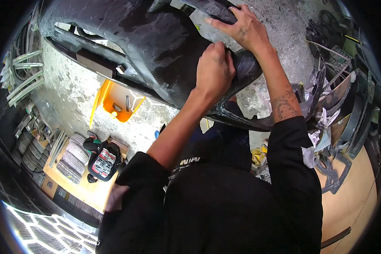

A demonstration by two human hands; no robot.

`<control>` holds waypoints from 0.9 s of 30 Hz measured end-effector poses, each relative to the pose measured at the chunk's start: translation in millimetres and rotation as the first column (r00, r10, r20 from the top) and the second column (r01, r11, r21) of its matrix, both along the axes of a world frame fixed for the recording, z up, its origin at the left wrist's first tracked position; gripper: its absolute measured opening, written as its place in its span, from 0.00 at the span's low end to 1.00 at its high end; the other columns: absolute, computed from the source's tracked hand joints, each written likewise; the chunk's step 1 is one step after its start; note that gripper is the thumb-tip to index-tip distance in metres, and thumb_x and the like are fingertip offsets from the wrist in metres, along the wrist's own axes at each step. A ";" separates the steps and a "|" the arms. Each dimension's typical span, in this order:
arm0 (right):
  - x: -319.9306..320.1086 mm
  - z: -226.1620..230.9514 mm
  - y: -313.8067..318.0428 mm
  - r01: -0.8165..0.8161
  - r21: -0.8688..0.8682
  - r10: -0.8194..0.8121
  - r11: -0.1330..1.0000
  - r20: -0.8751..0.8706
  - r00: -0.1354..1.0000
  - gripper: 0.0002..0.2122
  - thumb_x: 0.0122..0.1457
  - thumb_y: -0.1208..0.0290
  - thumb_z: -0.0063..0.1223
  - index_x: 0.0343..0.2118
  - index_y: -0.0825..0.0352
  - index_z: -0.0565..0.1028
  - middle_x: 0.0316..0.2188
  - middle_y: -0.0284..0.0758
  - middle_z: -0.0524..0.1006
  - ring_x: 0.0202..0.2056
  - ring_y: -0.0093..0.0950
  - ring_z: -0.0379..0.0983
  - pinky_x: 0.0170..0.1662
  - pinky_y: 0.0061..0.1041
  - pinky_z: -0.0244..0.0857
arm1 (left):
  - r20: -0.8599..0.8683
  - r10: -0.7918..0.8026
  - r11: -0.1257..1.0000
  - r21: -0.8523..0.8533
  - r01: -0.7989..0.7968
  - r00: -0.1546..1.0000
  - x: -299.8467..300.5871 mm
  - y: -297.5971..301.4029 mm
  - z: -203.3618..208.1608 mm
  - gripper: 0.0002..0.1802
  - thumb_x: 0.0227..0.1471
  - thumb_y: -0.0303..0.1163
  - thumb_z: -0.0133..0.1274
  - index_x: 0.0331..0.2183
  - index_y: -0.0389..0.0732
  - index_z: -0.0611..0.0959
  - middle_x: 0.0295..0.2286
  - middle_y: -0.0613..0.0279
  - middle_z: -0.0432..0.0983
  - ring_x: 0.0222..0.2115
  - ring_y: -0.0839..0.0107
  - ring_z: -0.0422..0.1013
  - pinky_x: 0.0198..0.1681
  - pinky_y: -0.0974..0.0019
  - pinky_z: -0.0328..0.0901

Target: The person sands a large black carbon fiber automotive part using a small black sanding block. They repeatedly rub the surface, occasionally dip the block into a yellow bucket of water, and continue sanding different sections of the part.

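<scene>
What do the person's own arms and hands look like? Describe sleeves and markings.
The left hand and right hand wear no gloves. The left sleeve and right sleeve are black, loose and stop well short of the hands. Dark line tattoos mark the right forearm.

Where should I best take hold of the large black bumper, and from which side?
Probably by the narrow curved bar at the upper right of the black bumper, coming from the right. The bar is slim and has an open gap beside it, so thumb and fingers may pass around it; the main panel is much broader. The right hand is at this bar.
</scene>
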State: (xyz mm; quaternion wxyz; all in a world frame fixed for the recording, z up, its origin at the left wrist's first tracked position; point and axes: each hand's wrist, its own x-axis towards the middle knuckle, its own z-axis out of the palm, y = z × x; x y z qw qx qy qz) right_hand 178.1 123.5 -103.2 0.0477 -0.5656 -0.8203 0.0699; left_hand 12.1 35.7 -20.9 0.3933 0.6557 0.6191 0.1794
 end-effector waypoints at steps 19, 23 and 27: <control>-13.2 20.6 -7.1 0.282 -0.254 -0.338 0.925 -0.212 0.917 0.47 0.49 0.28 0.62 0.58 0.71 0.76 0.56 0.48 0.74 0.57 0.46 0.74 0.59 0.41 0.70 | 0.124 -0.030 0.994 0.107 0.017 0.992 -22.4 -25.1 13.1 0.09 0.56 0.21 0.54 0.40 0.31 0.78 0.34 0.40 0.75 0.33 0.39 0.75 0.37 0.44 0.70; -19.0 19.1 -2.0 0.247 -0.235 -0.302 0.940 -0.239 0.923 0.47 0.48 0.29 0.62 0.58 0.72 0.76 0.56 0.49 0.73 0.58 0.48 0.73 0.60 0.40 0.69 | -0.024 -0.087 0.995 0.049 0.088 0.996 -9.5 -2.1 -0.9 0.12 0.55 0.20 0.56 0.43 0.31 0.81 0.34 0.40 0.77 0.35 0.40 0.76 0.38 0.47 0.70; -15.5 20.2 -7.6 0.244 -0.200 -0.285 0.949 -0.210 0.935 0.46 0.51 0.30 0.61 0.57 0.72 0.76 0.58 0.50 0.72 0.59 0.49 0.72 0.60 0.41 0.69 | 0.092 -0.072 0.996 0.063 0.067 0.993 -29.4 -24.3 16.0 0.15 0.55 0.20 0.55 0.46 0.33 0.80 0.34 0.42 0.76 0.35 0.40 0.75 0.38 0.46 0.70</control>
